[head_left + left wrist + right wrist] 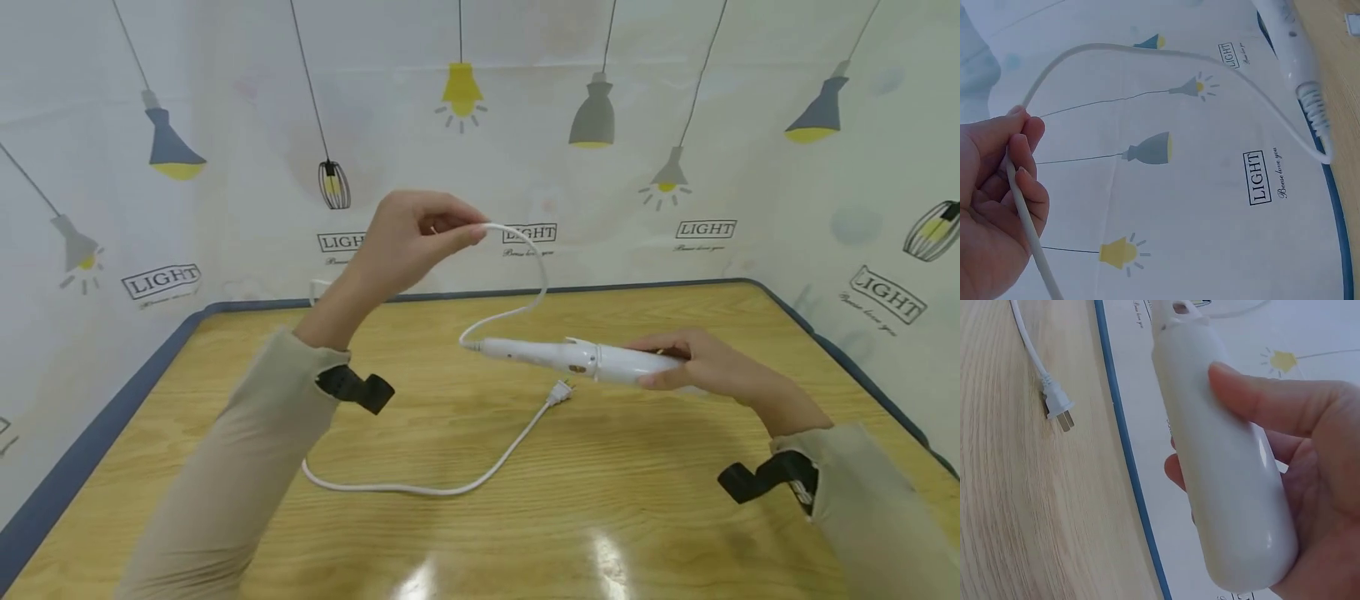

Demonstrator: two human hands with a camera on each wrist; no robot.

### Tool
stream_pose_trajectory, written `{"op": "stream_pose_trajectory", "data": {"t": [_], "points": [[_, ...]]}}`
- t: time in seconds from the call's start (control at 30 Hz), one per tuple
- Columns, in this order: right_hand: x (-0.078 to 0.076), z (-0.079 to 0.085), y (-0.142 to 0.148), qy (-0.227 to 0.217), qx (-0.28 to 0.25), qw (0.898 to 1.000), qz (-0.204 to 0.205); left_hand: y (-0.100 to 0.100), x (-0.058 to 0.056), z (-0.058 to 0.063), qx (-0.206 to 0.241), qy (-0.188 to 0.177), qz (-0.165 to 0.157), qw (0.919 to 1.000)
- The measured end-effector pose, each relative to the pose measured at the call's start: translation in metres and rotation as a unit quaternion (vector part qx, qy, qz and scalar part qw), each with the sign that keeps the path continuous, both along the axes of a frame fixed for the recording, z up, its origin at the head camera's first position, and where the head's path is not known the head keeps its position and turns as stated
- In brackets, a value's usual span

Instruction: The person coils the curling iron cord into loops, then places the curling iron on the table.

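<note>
My right hand (701, 362) grips the thick, rounded end of a white corded wand-shaped appliance (540, 354), perhaps a curling iron. It is held level above the wooden table, its narrower cord end towards the left. In the right wrist view, my thumb lies along the smooth white barrel (1222, 469) and fingertips show on its far side. My left hand (420, 233), raised higher, pinches the white power cord (1097, 47) between thumb and fingers. From there the cord loops over to the ribbed sleeve (1315, 109) at the appliance's end.
The cord's two-pin plug (559, 392) lies on the wooden table (637, 500), below the appliance. More cord (420, 490) curves across the tabletop to the left. A pale backdrop (525, 117) printed with lamps and lettering stands around the table's back and sides.
</note>
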State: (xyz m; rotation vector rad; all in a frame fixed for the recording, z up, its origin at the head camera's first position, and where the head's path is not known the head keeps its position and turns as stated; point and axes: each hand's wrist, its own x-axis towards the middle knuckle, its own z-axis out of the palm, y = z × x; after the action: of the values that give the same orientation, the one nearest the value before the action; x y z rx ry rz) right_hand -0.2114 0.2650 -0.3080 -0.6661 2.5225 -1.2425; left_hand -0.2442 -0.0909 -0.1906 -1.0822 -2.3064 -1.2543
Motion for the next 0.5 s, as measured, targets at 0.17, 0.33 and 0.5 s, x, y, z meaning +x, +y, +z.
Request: {"op": "stream_pose_trajectory", "data": {"t": [0.17, 0.33, 0.5], "points": [[-0.002, -0.001, 0.004, 0.012, -0.001, 0.999, -0.044, -0.013, 0.018, -0.002, 0.027, -0.003, -0.017, 0.9995], [-0.005, 0.004, 0.008, 0.004, -0.013, 0.997, -0.077, -0.026, 0.033, -0.012, 0.017, -0.008, -0.014, 0.9997], [-0.009, 0.009, 0.009, -0.013, -0.027, 0.994, -0.105, -0.037, 0.04, -0.026, 0.005, -0.012, -0.002, 0.9999]]}}
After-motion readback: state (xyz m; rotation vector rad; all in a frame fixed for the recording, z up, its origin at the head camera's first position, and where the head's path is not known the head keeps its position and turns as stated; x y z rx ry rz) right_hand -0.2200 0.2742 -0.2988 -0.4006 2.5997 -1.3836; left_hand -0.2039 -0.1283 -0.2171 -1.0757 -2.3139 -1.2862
